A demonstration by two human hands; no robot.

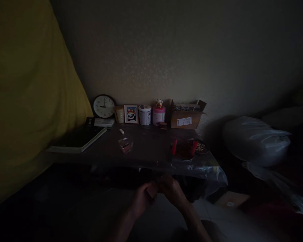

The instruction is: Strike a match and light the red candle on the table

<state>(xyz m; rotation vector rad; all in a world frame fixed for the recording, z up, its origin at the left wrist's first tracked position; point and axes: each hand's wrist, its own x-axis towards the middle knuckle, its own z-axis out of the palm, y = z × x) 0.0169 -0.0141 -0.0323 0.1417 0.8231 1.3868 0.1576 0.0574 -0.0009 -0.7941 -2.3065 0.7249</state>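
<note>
Before the dark bench [147, 146], the left hand [142, 197] pinches a small brown rectangular piece [152, 190]; whether the right hand [169, 188] pinches is unclear. Likely light, stiff; hold its edges.

A dark desk [148, 144] has a clear plastic cover [214, 172], which hangs over the front edge. Along the back there stand a framed panda picture [131, 114], a white canister [144, 116], a pink canister [158, 117] and an open cardboard box [185, 119]. On the left side lies a large dark book [78, 138]. Nearer to the middle lie a small white object [121, 131] and a clear packet [125, 145] with something brown. On the right, a dark tray [183, 157] with two red pieces [174, 147] is placed just beside a round dish [204, 151] of thin sticks [200, 147].
</note>
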